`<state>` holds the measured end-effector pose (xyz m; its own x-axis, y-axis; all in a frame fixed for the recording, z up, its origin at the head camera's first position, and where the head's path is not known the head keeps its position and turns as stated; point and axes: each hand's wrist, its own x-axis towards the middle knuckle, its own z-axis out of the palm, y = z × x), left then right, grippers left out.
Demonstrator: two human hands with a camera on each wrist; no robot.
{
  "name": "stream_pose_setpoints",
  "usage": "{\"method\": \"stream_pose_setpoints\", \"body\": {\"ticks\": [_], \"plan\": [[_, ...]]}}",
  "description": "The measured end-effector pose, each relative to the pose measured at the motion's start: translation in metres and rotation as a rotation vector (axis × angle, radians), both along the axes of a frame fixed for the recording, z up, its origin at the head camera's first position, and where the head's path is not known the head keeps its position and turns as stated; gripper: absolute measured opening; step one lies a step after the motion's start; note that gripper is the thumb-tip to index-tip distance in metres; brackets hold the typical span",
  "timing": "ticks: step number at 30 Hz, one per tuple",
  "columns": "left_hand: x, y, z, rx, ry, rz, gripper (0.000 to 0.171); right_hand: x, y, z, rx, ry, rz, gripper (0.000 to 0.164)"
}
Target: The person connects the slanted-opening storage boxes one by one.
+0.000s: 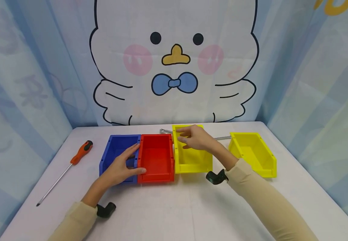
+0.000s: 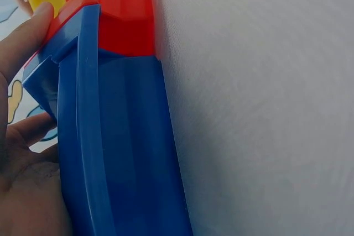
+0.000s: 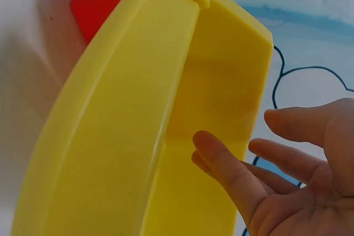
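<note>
My left hand [image 1: 118, 172] reaches over the blue bin [image 1: 103, 155], fingers fairly straight along the wall it shares with the red bin [image 1: 156, 178]. Its thumb lies over the red bin's front left corner. In the left wrist view the thumb touches the rim where the blue and red walls meet, while other fingers pass behind the blue bin's front lip. My right hand [image 1: 196, 137] is over the near yellow bin [image 1: 193, 168], which stands against the red one. Its fingers are loosely bent and spread, with nothing between them in the right wrist view.
Apart to the right stands another yellow bin [image 1: 267, 170]. Behind the bins, a metal tool end [image 1: 165, 131] and a thin metal shaft [image 1: 223, 138] show partly. An orange-handled screwdriver [image 1: 78, 155] lies at the left. Printed curtains [image 1: 174, 107] enclose the white table [image 1: 167, 214].
</note>
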<state>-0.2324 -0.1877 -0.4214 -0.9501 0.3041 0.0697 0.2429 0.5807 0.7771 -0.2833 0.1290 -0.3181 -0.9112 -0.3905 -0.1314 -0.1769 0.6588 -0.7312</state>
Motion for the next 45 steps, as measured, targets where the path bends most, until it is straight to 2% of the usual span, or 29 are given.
{"method": "stream_pose_setpoints", "body": {"ticks": [7, 15, 45], "plan": [[-0.001, 0.001, 0.0, -0.001, -0.006, 0.003, 0.102, 0.001, -0.008, -0.002, -0.09, -0.056, -0.032, 0.048], [-0.001, 0.001, 0.0, 0.004, -0.013, 0.0, 0.102, 0.004, -0.015, -0.01, -0.128, -0.039, -0.079, 0.05], [0.0, 0.001, 0.0, 0.034, -0.016, -0.002, 0.103, 0.007, -0.021, -0.017, -0.133, -0.015, -0.096, 0.05]]}}
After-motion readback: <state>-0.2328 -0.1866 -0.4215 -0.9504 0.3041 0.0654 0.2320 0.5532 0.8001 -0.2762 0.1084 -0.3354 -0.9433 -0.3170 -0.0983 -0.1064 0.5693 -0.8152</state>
